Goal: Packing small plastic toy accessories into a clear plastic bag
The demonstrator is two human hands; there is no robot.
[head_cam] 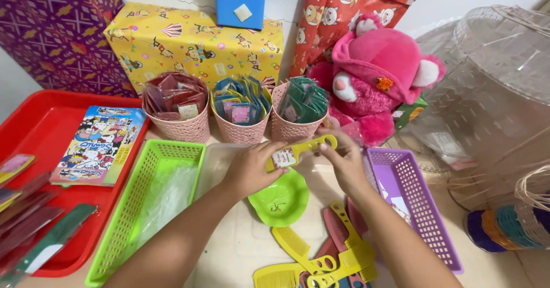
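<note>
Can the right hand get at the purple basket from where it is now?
Probably yes: the purple basket lies just beside the right hand, open-topped, nothing between. But that hand shares a yellow comb with the left hand.

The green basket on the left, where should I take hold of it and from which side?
Grip the green basket by its raised rim on the long right-hand side, coming from above. That edge is exposed and nearest the left hand; the other long side sits against the red tray.
</note>
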